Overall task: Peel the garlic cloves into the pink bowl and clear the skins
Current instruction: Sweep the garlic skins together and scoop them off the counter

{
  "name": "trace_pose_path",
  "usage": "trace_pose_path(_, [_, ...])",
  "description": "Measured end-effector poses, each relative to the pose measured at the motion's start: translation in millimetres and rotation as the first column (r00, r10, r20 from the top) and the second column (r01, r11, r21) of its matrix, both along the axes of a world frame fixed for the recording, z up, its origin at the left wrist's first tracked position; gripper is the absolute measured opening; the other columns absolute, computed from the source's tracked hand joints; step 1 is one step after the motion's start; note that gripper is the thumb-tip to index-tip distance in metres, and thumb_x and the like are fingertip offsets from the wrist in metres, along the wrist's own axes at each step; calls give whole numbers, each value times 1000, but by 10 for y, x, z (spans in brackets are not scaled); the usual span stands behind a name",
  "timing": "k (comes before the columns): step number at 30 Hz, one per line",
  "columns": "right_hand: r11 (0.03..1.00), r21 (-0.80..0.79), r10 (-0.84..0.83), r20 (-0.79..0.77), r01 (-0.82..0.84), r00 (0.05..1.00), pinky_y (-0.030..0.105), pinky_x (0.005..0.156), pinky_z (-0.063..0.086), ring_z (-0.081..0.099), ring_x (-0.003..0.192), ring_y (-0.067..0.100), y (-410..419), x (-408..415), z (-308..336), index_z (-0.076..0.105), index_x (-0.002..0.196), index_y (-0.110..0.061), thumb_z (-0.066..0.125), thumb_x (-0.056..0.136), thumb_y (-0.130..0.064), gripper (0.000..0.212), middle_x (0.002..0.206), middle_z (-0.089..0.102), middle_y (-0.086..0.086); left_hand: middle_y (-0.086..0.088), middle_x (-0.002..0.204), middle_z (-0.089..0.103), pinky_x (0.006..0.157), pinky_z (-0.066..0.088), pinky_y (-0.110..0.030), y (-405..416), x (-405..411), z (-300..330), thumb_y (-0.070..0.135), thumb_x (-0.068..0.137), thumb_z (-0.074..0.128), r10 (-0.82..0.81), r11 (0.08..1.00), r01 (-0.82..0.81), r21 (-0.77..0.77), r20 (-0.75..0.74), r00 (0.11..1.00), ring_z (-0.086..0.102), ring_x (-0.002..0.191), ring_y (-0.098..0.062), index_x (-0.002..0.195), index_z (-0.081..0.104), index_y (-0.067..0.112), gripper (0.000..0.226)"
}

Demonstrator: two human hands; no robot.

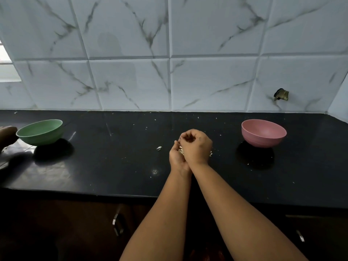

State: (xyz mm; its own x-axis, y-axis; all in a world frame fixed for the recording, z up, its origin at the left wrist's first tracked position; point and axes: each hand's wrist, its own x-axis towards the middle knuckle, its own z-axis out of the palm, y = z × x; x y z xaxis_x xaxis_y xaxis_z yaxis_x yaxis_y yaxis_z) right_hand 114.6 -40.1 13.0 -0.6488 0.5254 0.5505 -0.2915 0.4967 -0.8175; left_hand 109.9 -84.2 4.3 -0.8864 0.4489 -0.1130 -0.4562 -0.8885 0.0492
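Left hand: the left hand [177, 157] sits palm up, cupped, with pale garlic skins [181, 151] lying in it; whether its fingers close on them cannot be told.
Right hand: the right hand [196, 146] lies over the left, fingers curled inward, pinching at small skin bits.
Pink bowl: the pink bowl [263, 133] stands upright on the tabletop [113, 166], well apart to the right of both hands; its inside is not visible.
Green bowl: a green bowl [41, 131] stands far left, tilted, another person's hand [7, 136] at its rim.
Loose scrap: one skin scrap [159, 148] lies just left of the hands; tiny flecks scatter toward the wall.
Edges: tiled wall [169, 53] behind, tabletop front edge under the forearms, cabinet handle [117, 223] below.
Open room: bare dark tabletop between hands and each bowl.
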Motion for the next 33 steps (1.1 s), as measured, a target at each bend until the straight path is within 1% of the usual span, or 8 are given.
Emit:
trace_pose_path(2, [996,-28,89,16,-88,996,7,69,49,64,79,2,-30,-7,33,69,80,-25,67,76,1,27,91,67,-4,-17,84,71,64,61,-32,-2,0,-1,25,106,32,3,998,-3,58,-13,1000,72,76,-27,94,63,0,42])
trace_pose_path(7, [764,-568,314,-87,-305,946,28,67,55,67,83,16,297,-55,134,69,101,-21,43,81,13,47,105,70,-7,-16,106,63,99,44,-36,-58,-106,6,22,107,28,92,996,-93,17,74,993,54,123,-26,96,61,1,42])
trace_pose_path(10, [991,41,98,447,-130,889,27,100,40,52,126,21,893,-65,-53,51,137,-10,40,95,-3,44,147,46,11,-14,102,66,104,41,-35,-178,-159,-24,22,107,27,140,990,-139,-12,82,987,50,133,-23,95,63,2,43])
trace_pose_path(13, [782,494,-237,799,-379,553,42,120,3,-3,150,28,1131,-69,-409,7,154,-3,26,103,-47,70,162,-2,16,-14,102,68,102,43,-35,-249,-224,-67,22,107,28,170,985,-170,-4,91,981,52,132,-23,96,64,2,43])
trace_pose_path(19, [683,525,-289,833,-507,472,47,118,-9,-15,149,22,855,-302,-396,-8,154,-9,13,95,-67,85,162,-14,10,-14,104,68,102,43,-35,-296,-272,-84,22,107,28,197,980,-195,-34,78,977,53,130,-24,97,64,2,43])
trace_pose_path(26, [789,463,-58,711,-404,701,42,120,-1,-3,150,20,1058,-520,-307,3,155,-12,20,105,-41,60,164,-1,7,-14,108,69,98,45,-35,-513,-309,-84,23,107,29,229,973,-225,-58,79,970,56,126,-24,100,65,2,42])
trace_pose_path(30, [652,553,-239,799,-519,551,42,121,1,-3,151,21,1120,-558,-348,0,155,-8,15,104,-45,65,163,-5,10,-13,112,68,101,44,-35,-625,-345,-118,22,107,29,253,967,-248,-67,98,962,55,127,-24,101,65,2,42])
trace_pose_path(33, [600,472,-78,838,-646,540,38,120,-2,-4,150,17,821,-592,-345,2,155,-12,16,105,-42,60,163,-5,6,-14,109,68,102,43,-35,-683,-382,-109,22,107,29,275,961,-272,-46,99,956,55,127,-25,100,65,1,42])
